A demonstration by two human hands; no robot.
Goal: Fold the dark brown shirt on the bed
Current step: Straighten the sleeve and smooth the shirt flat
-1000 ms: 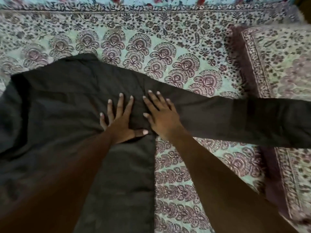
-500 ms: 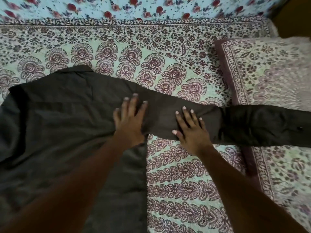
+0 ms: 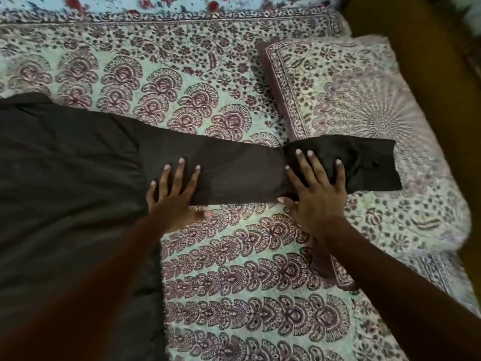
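Note:
The dark brown shirt [image 3: 65, 178] lies flat on the patterned bed cover [image 3: 234, 295], its body at the left. One long sleeve [image 3: 239, 173] stretches out to the right, and its cuff end rests on a pillow. My left hand [image 3: 174, 194] presses flat on the sleeve near the armpit, fingers spread and straight. My right hand [image 3: 315, 188] lies flat farther along the sleeve near the cuff, fingers spread, at the pillow's edge.
A pillow [image 3: 364, 105] in a matching paisley print lies at the right under the cuff. A floral sheet [image 3: 182, 3] runs along the far edge. A brown wooden bed frame [image 3: 416, 48] borders the right side.
Both hands have slid rightward along the sleeve, smoothing it; the right hand went from mid-sleeve to near the cuff. The camera has turned right, so the sleeve's end now shows.

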